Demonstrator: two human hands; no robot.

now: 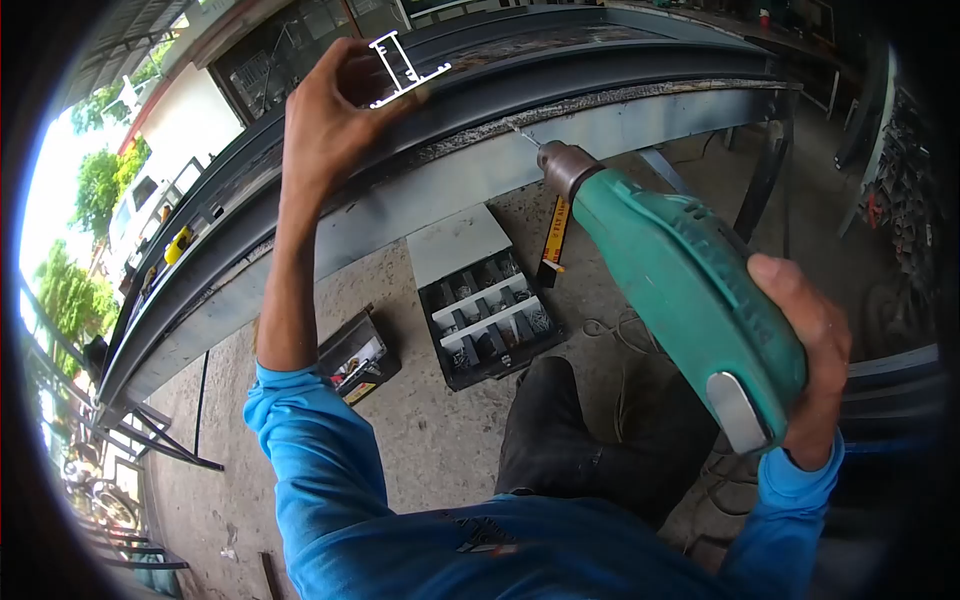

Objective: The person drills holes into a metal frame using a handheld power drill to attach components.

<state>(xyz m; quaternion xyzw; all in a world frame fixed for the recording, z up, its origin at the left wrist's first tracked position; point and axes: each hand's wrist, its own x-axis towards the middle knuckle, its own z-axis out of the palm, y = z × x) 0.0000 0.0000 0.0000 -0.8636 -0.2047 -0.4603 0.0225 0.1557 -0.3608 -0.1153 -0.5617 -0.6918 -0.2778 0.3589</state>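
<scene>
My left hand (335,125) is raised over the bench, thumb and fingers closed around a dark aluminium profile (403,58) whose bright cut end faces me. In my right hand (812,325) is a green power drill (680,280), gripped by its rear handle. Its chuck (565,168) points away from me, up and to the left. The thin drill bit (526,135) overlaps the front edge of the bench in this view, below and right of the profile.
Long dark profiles (560,70) run along the metal-fronted bench (500,165). Below, on the concrete floor, are an open case (490,320) of screws, a small tool box (358,355) and a yellow-and-black box (555,240). A yellow tape measure (178,246) sits at left. Cables (622,385) trail near my legs.
</scene>
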